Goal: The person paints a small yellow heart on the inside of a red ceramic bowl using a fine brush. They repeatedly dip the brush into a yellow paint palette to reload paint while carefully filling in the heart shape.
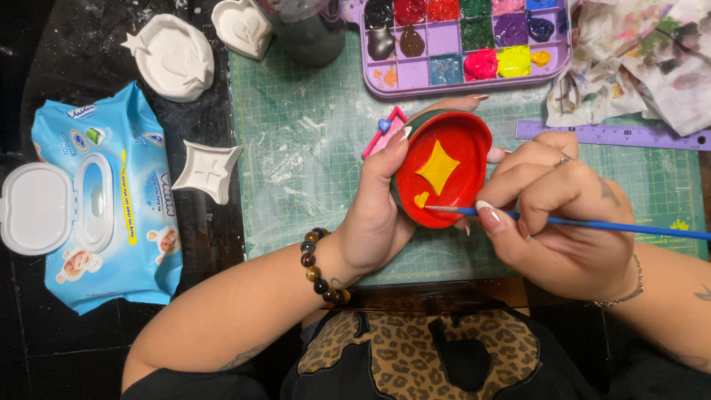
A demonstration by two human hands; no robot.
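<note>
The person's left hand point(374, 222) is wrapped around a small round red-painted clay dish point(444, 167) with a yellow four-point star inside — fingers curled up its left rim, held just above the green gridded cutting mat point(296, 148) on the surface. The back of the dish is hidden by that hand. The right hand point(555, 215) is closed in a pinch on a thin blue-handled paintbrush point(592, 224), its tip touching a small yellow blob near the dish's lower edge; the handle runs off the right edge. The purple plastic paint palette point(466, 44) is cut off at the top, and a pink thing point(385, 130) pokes out behind the dish — hard to tell what.
</note>
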